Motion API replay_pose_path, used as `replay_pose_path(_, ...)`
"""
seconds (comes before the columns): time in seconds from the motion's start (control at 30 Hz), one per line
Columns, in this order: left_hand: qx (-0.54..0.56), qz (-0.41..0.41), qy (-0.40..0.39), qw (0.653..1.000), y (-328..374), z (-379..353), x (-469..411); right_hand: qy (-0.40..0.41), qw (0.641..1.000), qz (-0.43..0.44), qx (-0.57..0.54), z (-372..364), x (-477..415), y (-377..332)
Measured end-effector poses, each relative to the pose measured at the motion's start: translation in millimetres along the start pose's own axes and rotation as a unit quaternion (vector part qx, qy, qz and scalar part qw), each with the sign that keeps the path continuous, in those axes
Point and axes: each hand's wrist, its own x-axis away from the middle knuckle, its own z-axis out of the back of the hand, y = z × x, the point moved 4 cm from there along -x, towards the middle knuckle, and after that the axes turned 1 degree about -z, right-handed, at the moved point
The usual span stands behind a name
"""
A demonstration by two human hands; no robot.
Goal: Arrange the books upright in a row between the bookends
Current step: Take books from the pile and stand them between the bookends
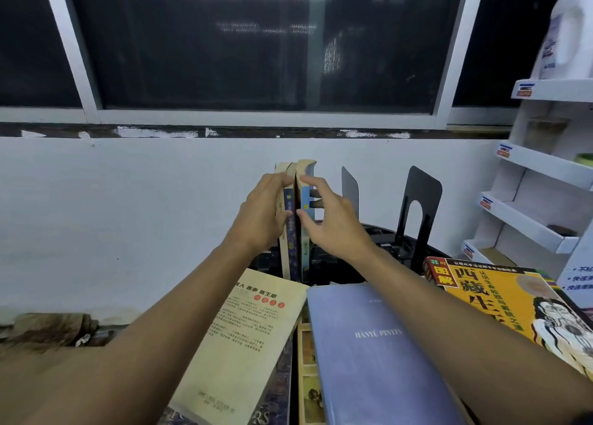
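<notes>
Nearest: a large blue-grey softcover book (378, 354) and a cream paperback (244, 338) lay flat, unshelved. Beyond them, three slim upright paperbacks (290, 248) stood on the dark table (353, 270). The left grip (263, 212) clasped one flank and the right grip (330, 222) pinched the other. The paperbacks looked light and floppy, likely to topple; best squeezed mid-height. Black metal bookends (423, 183) stood near, rightward. White wall behind.

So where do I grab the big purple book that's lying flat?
Grab the purple book by its left long edge, coming from the left, thumb on the cover and fingers underneath. It lies flat, and that edge sits raised and open, while the yellow book lies close on its right. The left hand and right hand hold the standing books, so free one first.
</notes>
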Motion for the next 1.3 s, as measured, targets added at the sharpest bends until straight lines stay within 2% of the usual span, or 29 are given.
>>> replay_pose_path(0.17, 0.005, -0.004, 0.001, 1.0, 0, 1, -1, -0.084, 0.996, -0.007, 0.006, 6, -1, 3)
replay_pose_path(0.7, 0.016, -0.006, 0.015, 1.0, -2, 3, 0, -0.066, 0.998, 0.004, -0.007, 1, -3, -1)
replay_pose_path(0.9, 0.025, -0.001, 0.013, 1.0, 3, 7, 3, -0.089, 0.996, -0.001, 0.025, -1, -7, 3)
replay_pose_path(1.03, 0.009, -0.008, -0.011, 1.0, 7, 9, 4, -0.122, 0.991, -0.008, 0.055, 4, -7, -2)
replay_pose_path(1.13, -0.01, 0.019, -0.038, 0.999, 7, 10, 8, -0.166, 0.983, -0.028, 0.076, 14, 2, 0)
replay_pose_path(1.3, -0.029, 0.031, -0.071, 0.997, 16, 13, 21, -0.187, 0.974, -0.031, 0.12, 51, 29, -2)
